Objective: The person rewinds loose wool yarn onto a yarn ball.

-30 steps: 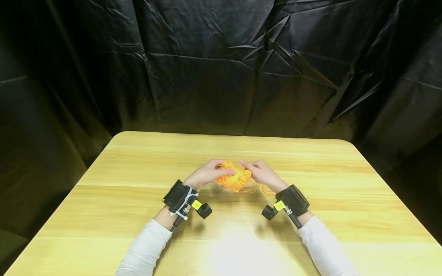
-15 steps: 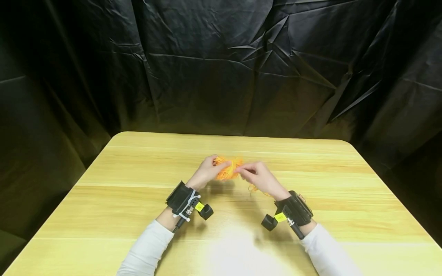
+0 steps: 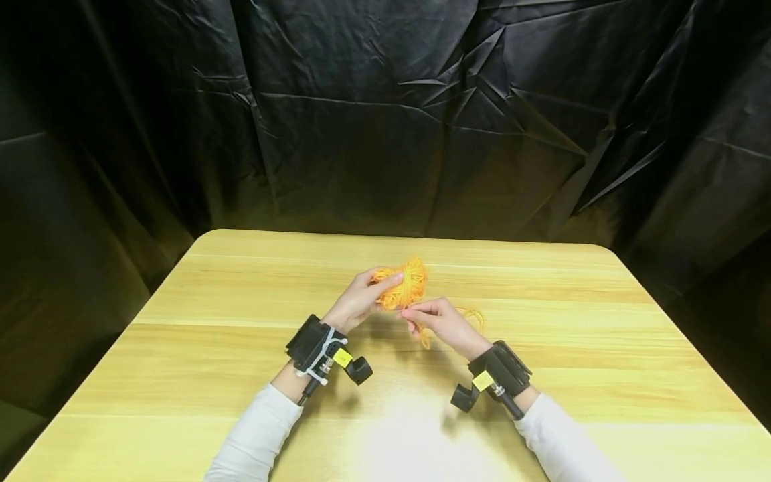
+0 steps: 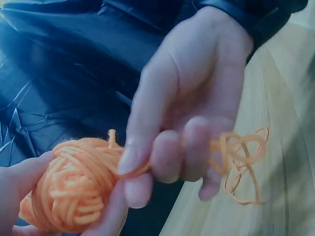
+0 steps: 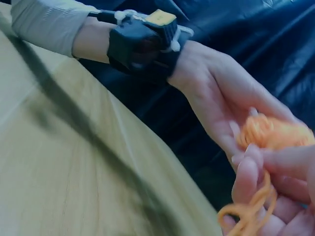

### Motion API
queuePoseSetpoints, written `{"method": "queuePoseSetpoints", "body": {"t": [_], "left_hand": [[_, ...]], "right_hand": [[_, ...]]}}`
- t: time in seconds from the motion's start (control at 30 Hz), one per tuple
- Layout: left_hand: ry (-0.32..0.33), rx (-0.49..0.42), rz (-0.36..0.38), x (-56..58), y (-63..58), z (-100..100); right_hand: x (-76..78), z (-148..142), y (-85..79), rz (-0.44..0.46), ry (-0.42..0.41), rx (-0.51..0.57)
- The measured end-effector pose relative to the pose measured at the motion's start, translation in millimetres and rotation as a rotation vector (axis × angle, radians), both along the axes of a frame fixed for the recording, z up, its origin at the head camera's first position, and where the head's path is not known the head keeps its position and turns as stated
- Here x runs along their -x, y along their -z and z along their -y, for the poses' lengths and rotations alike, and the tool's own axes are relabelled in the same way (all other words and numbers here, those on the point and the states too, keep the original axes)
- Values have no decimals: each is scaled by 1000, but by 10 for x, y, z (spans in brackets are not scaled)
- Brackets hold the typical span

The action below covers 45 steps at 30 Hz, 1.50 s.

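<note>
A ball of orange yarn (image 3: 413,281) is gripped in my left hand (image 3: 355,301), with the thumb laid across its front and fingers behind. My right hand (image 3: 446,325) is just below and to the right of it, pinching a yarn strand (image 4: 138,171) between thumb and forefinger, right at the ball's side. From the right hand a loose yarn tail (image 3: 472,318) hangs in loops. In the left wrist view the ball (image 4: 74,189) shows crossed windings and a short stub of yarn sticking up. The right wrist view shows the loops (image 5: 248,216) passing over the right fingers.
A pale wooden table (image 3: 211,375) lies under both hands. Black sheeting (image 3: 361,167) hangs behind its far edge. Each wrist wears a black strap with a small camera (image 3: 359,369) on it.
The right hand came to the ball and moved down along its right side, now pinching the strand. The left hand tilted the ball more upright and raised it slightly. The loose loops shifted.
</note>
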<state>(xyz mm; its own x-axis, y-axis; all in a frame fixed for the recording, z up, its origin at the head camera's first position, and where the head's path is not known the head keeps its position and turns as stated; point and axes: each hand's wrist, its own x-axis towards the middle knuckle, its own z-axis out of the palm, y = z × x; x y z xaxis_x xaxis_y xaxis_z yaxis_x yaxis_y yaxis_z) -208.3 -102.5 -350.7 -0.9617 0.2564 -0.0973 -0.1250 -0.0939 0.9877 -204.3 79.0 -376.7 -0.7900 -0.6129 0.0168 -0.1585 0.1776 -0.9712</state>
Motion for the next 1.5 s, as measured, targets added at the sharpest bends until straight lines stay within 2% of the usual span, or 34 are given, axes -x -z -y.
{"method": "queuePoseSetpoints", "body": {"t": [0.23,0.37,0.53,0.6,0.7,0.8,0.9,1.1,1.33,1.4,1.5], "left_hand": [[59,-26,79,-22,-2,26],[120,-8,106,-34,10,39],[204,31,88,-40,20,64],[243,44,89,-39,21,73],[299,66,98,-36,25,75],[316,97,103,-34,37,72],[292,121,95,-30,51,68],[183,143,79,-10,69,55],[84,152,73,3,94,30],[27,121,82,9,92,23],[-68,83,80,18,75,20]], "right_hand": [[128,-65,154,228,-49,147],[176,-105,156,332,-6,210],[214,-142,53,338,101,175],[231,-159,2,314,127,147],[257,-168,-79,282,146,146],[268,-170,-175,225,150,153],[251,-167,-284,142,160,147],[153,-137,-496,-12,236,68],[-10,-72,-576,-230,315,-17],[-64,-57,-584,-264,333,-30],[-133,-40,-573,-252,332,-21]]}}
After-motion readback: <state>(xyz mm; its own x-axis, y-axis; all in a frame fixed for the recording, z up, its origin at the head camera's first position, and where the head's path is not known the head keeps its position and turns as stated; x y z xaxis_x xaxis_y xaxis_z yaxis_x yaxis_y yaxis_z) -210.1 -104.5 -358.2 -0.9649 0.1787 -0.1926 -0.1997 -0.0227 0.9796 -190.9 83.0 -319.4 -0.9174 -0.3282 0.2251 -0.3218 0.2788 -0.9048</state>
